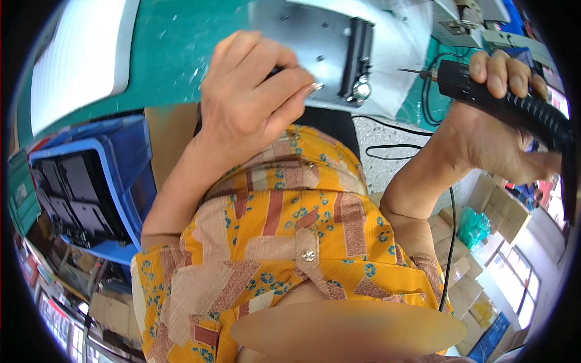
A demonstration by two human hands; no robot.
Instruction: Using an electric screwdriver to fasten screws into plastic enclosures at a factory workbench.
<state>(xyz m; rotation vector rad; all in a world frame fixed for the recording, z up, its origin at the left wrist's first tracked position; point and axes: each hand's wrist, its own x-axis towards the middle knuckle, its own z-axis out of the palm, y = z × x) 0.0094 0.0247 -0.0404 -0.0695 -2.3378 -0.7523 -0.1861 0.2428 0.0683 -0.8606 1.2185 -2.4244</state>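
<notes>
A worker's right hand [502, 115] wraps tight around a black electric screwdriver [508, 100], its bit aimed left toward a grey metal plate [321, 42] resting at the near edge of a green bench mat [169, 54]. The left hand [254, 100] bears down on that plate, fingers curled, whatever they pinch hidden. The plate looks stiff, weighty and sharp-edged, best held flat on its face, clear of the black bracket [358, 57]; a blue crate [103, 181] sits beside.

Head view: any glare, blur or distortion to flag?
Head view: strong fisheye bend and black vignette at the rim; white panel blown out by glare; left hand and metal plate slightly soft; right hand on the electric screwdriver sharper.
</notes>
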